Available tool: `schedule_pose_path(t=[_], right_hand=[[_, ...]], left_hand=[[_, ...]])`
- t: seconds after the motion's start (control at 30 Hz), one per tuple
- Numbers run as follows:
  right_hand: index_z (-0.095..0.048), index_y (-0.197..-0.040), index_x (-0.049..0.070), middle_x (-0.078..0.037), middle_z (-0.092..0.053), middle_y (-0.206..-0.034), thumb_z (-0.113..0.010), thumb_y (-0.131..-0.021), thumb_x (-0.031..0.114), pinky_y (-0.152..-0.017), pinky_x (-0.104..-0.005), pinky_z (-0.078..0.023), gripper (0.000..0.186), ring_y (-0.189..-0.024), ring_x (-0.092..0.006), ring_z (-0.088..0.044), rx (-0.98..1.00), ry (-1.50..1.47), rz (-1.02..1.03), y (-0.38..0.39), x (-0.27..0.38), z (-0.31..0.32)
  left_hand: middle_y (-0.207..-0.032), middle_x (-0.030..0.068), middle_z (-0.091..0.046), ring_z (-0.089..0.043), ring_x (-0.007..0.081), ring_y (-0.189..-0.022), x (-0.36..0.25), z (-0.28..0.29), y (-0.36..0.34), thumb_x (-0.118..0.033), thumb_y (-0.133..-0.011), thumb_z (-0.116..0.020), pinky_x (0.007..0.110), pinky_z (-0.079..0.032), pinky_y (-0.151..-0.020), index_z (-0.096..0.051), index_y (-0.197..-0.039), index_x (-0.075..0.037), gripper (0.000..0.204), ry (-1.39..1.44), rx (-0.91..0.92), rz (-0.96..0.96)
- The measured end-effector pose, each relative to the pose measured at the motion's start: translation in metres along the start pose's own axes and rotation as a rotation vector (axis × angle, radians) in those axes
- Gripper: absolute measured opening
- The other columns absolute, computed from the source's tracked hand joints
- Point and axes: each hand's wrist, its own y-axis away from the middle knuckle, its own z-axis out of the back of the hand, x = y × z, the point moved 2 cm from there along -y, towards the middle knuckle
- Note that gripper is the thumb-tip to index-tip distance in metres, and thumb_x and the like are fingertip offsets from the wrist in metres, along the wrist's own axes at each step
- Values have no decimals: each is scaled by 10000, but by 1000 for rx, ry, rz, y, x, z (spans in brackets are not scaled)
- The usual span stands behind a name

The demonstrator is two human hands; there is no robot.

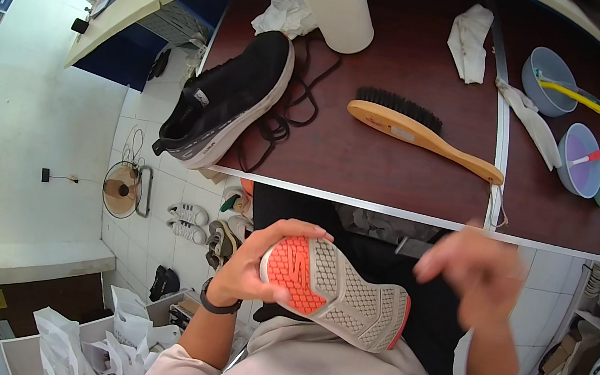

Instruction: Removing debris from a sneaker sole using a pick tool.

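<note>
My left hand (260,265) is closed round the heel or toe end of a shoe (352,303), its sole turned up, grey-beige with a hexagon tread and an orange patch. It is held over my lap. To its right, my right hand (474,270) is raised, smeared by motion, apart from the shoe. Beside its fingers is a small flat grey piece (412,247); whether the hand holds it is unclear. On the table (398,174) lie a black lace-up shoe (230,103) with loose laces and a wooden-handled brush (425,136) with dark bristles.
A white bottle (332,4) and crumpled white tissue (286,15) stand behind the black shoe. Small bowls (550,79) with toothbrushes are at the right, near white cloths (469,45). Shoes (187,221) and a fan (122,188) are on the floor; white bags (67,347) fill the lower left.
</note>
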Motion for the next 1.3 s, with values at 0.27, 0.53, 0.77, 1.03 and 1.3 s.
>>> schedule_pose_path(t=[0.27,0.53,0.77,1.03,1.3], right_hand=[[-700,-1075,-11,-127,-744,-1036,-621,-973,1,-783,-287,-581,129,-910,-162,-709,-146,-493,-562,64,-32,-66],[-697,-994,21,-129,-746,-969,-791,-801,-65,-760,-277,-609,232,-885,-189,-740,116,-124,-191,61,-39,-58],[-664,-922,48,-127,-756,-915,-827,-738,-74,-642,-281,-591,274,-746,-211,-743,-74,15,-35,61,-31,-78],[-626,-892,31,-146,-734,-971,-818,-734,-75,-645,-292,-590,271,-753,-236,-724,-1,272,-4,63,-25,-74],[-641,-882,25,-143,-736,-978,-792,-767,-59,-620,-283,-580,207,-739,-221,-714,122,342,120,53,-12,-84]], left_hand=[[-1226,281,-634,-668,324,-1111,14,-6,-15,-416,-819,-688,419,-543,-961,-462,-1389,66,779,33,-145,-27],[-1194,310,-634,-686,327,-1047,15,-7,-16,-418,-810,-684,410,-565,-899,-448,-1394,79,802,45,-135,-106],[-1186,311,-635,-679,327,-1055,13,-7,-17,-402,-818,-671,413,-556,-916,-465,-1369,94,769,53,-123,-111],[-1192,300,-638,-675,330,-1075,17,-5,-14,-414,-817,-668,417,-553,-928,-478,-1355,88,760,43,-152,-99],[-1188,294,-639,-671,329,-1091,13,-7,-15,-398,-810,-662,415,-551,-939,-477,-1351,92,753,38,-159,-74]])
